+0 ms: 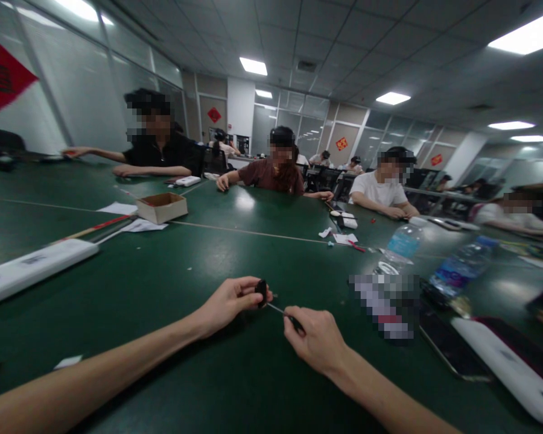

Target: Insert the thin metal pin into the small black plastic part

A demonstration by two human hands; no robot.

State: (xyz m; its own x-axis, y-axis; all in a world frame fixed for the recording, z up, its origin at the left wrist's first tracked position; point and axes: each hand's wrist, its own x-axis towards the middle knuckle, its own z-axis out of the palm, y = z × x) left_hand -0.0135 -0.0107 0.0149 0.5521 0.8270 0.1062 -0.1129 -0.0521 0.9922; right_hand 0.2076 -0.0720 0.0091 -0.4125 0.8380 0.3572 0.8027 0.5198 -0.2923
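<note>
My left hand is raised over the green table, pinching a small black piece between thumb and fingers. What this piece is, I cannot make out. From the right, my right hand grips the dark handle of a thin screwdriver. Its metal shaft points left toward the black piece, and its tip comes close to it. Whether the tip touches the piece is too small to tell.
At left lie a long white device and an open cardboard box. Two water bottles, a dark phone and another white device are at right. Paper scraps lie farther back; several people sit around the table.
</note>
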